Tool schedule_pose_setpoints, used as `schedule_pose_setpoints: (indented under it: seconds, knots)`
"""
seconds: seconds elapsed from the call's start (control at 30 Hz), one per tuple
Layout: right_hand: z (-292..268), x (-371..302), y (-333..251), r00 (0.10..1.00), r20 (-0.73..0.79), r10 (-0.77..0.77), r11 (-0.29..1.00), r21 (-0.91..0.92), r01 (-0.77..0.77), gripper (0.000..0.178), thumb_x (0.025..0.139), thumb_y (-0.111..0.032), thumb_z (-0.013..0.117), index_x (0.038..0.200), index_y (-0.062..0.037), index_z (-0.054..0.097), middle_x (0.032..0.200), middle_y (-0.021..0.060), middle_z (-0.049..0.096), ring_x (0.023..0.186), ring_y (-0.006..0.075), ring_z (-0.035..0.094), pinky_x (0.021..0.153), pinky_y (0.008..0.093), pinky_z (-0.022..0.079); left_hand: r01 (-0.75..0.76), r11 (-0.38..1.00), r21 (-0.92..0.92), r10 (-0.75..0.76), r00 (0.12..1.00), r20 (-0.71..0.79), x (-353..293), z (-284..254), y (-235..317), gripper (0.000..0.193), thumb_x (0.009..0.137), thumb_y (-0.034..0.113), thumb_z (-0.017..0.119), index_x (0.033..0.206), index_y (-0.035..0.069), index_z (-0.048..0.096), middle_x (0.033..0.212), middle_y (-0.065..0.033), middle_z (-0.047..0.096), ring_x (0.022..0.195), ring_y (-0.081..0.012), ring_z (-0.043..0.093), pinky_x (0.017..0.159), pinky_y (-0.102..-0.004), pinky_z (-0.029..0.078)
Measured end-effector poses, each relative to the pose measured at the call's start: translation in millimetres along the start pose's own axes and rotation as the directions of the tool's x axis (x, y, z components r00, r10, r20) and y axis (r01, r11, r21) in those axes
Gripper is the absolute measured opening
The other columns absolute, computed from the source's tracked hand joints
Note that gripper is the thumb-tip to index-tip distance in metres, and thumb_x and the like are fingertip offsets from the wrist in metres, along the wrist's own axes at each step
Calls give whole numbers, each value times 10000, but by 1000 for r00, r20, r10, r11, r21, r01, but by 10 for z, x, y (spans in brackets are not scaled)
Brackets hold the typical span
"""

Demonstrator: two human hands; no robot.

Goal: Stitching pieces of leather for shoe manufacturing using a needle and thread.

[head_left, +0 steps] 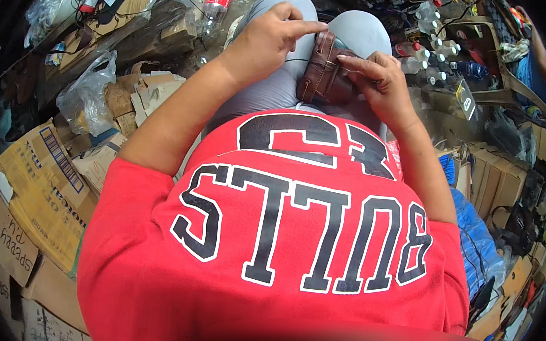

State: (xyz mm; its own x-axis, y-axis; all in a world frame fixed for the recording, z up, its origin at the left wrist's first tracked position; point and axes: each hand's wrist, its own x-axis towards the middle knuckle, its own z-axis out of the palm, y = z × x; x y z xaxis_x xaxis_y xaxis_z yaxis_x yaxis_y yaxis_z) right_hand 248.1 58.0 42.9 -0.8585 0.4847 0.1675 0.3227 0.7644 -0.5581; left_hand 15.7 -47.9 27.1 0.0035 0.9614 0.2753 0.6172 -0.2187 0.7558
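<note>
Brown stitched leather piece [322, 78], in the lap by the grey-clad knees [361, 33]; its long axis ran away from the torso. The right hand [385, 86] was nearer, fingertips at its right edge, clamping indeterminable. The left hand [274, 39] extended its index finger toward the far end, other fingers curled, contact unclear.

The grey-clad lap [256, 95] serves as the support. A brown leather item [323, 65] is located over it, between the knees [361, 33]; contact is hidden. At left, cardboard [41, 178] forms the ground layer; a clear bag [88, 95] lies among it.
</note>
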Motion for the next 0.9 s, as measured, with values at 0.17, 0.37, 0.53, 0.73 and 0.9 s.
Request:
schedule_pose_setpoints:
  seconds: [0.17, 0.37, 0.53, 0.73, 0.9]
  knots:
    - [12, 10, 34, 999, -35, -26, 999, 18, 27, 204, 758, -85, 679, 939, -175, 710, 744, -1, 567, 757, 197, 549, 808, 340, 354, -173, 930, 324, 217, 970, -105, -90, -25, 55, 214, 747, 66, 687, 935, 161, 720, 784, 3, 546, 866, -185, 541, 853, -358, 374]
    - [-5, 39, 140, 986, 122, 110, 965, 225, -135, 189, 785, -69, 646, 918, -183, 718, 782, 13, 582, 773, 194, 547, 837, 335, 357, -116, 958, 263, 140, 988, -72, -100, 22, 53, 163, 752, 124, 712, 880, 222, 733, 744, 24, 481, 820, -164, 491, 800, -346, 302]
    - [-19, 102, 236, 985, 157, 74, 973, 203, -105, 248, 775, -27, 624, 929, -195, 721, 787, -6, 588, 810, 175, 543, 822, 308, 378, -123, 954, 274, 146, 987, -65, -93, 31, 34, 177, 748, 111, 707, 882, 223, 732, 740, 18, 461, 801, -171, 480, 798, -347, 299]
    - [-4, 129, 252, 975, 193, 108, 959, 238, -153, 324, 733, 19, 595, 928, -202, 729, 792, -22, 595, 849, 167, 536, 836, 291, 383, -154, 926, 345, 180, 983, -45, -80, -9, 86, 172, 757, 87, 684, 872, 208, 728, 743, 13, 480, 801, -173, 488, 792, -350, 296]
    - [-19, 107, 254, 972, 204, 115, 948, 269, -169, 358, 708, 35, 579, 928, -197, 741, 781, -28, 600, 834, 161, 538, 842, 289, 395, -224, 892, 393, 253, 967, -21, -75, 31, 157, 146, 766, 88, 675, 846, 202, 720, 726, 18, 494, 787, -176, 499, 789, -350, 292]
